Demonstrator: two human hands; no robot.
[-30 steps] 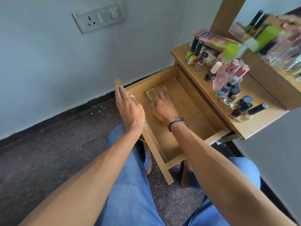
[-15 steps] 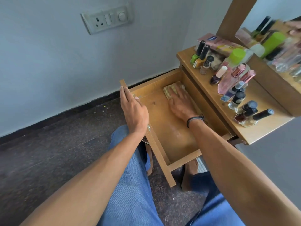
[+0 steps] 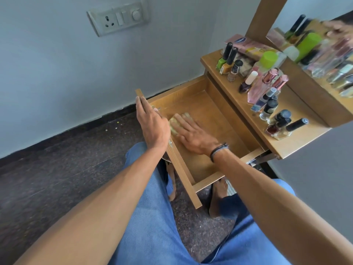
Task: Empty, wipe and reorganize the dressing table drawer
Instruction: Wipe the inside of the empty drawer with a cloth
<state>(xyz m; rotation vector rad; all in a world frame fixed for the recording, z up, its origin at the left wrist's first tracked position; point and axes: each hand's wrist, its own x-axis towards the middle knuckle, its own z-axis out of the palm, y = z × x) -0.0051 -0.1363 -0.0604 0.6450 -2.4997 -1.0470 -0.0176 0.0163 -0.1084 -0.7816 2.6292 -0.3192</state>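
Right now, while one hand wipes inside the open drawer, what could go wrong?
1. Small bottles stand crowded at the front edge of the table top, just above the drawer. A jolt or a lifted arm might knock one down, and a bare foot is below.
2. The drawer is pulled far out. The right hand presses the cloth near its front, and the left hand rests on the front panel. Hard pressure may strain the rail.

The drawer (image 3: pixel 210 113) is showing honey-brown wood; inside it a cloth (image 3: pixel 172 124) is looking yellow-green. Below it, blue jeans (image 3: pixel 152 226) are covering dark speckled floor (image 3: pixel 57 169); above it, a lime cap (image 3: pixel 269 57) and pink bottles (image 3: pixel 257 90) are glowing.
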